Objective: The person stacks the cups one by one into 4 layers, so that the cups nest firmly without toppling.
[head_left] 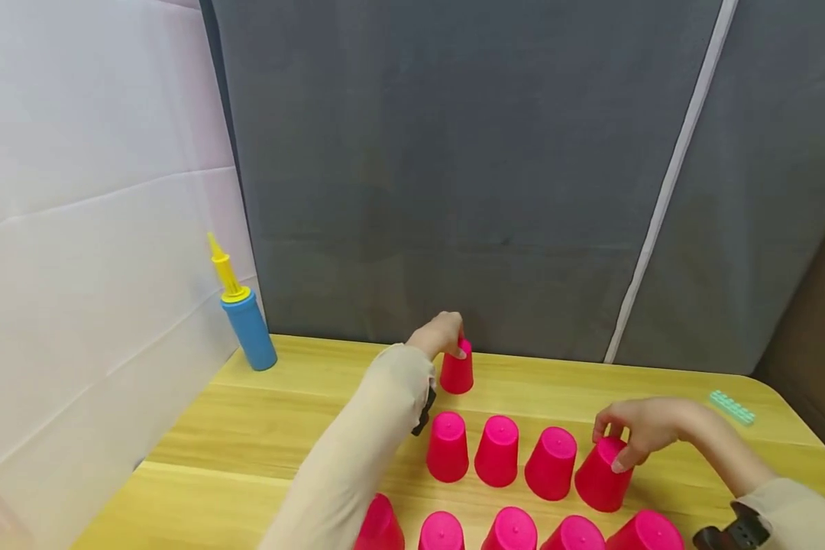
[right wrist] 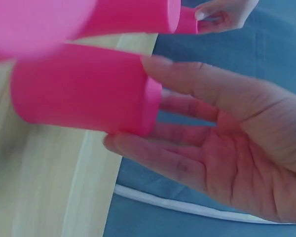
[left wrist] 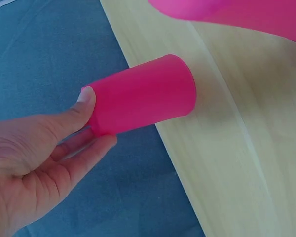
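Several pink cups stand upside down on the wooden table (head_left: 261, 428). My left hand (head_left: 451, 344) reaches to the back and pinches the base of a lone pink cup (head_left: 457, 374), which rests on the table. In the left wrist view the thumb and fingers of that hand (left wrist: 90, 120) hold this cup (left wrist: 148, 94) by its closed end. My right hand (head_left: 617, 449) grips the top of the rightmost cup (head_left: 601, 480) of the middle row, and that cup leans. The right wrist view has the right hand (right wrist: 136, 102) curled round the base of that cup (right wrist: 79, 89).
Three more cups (head_left: 497, 451) fill the middle row, and a front row of several cups (head_left: 510, 531) runs along the near edge. A blue and yellow pump (head_left: 247, 325) stands at the back left. A teal block (head_left: 732, 406) lies at the back right. A grey curtain (head_left: 454, 191) hangs behind.
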